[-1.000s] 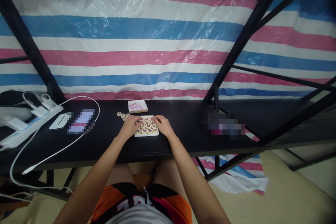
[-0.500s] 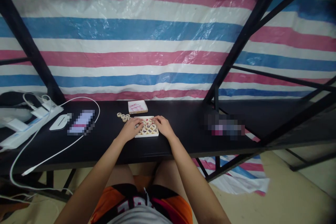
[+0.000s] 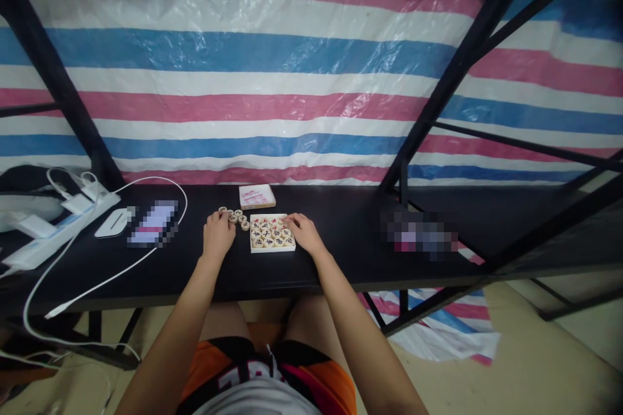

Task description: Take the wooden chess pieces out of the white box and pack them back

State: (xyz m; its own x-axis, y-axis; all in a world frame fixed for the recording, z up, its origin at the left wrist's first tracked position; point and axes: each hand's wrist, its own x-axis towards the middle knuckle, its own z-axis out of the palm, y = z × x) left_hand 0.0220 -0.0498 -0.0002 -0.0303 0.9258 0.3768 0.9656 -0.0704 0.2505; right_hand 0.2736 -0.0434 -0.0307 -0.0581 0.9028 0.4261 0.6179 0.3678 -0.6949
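A white open box [image 3: 272,250] on the black table holds rows of round xiangqi pieces [image 3: 266,233] with black and red characters. My right hand [image 3: 304,233] is at the box's right side, its bent fingers gripping the far right corner. To the left of the box lie several loose xiangqi pieces [image 3: 238,216]. My left hand [image 3: 219,235] is over the left end of this group, palm down, fingers slightly apart and reaching onto the pieces. Its fingertips partly cover one or more of them.
Behind the box lies a white lid with red print [image 3: 257,196]. A blurred phone [image 3: 153,224], a white flat device [image 3: 114,223], a power strip [image 3: 63,227] and a white cable [image 3: 111,277] are on the left. A blurred object [image 3: 423,237] sits at right near the metal frame [image 3: 438,91].
My left hand has moved left from above the box to the loose pieces, uncovering the box's left side. My right hand stays at the box's right edge.
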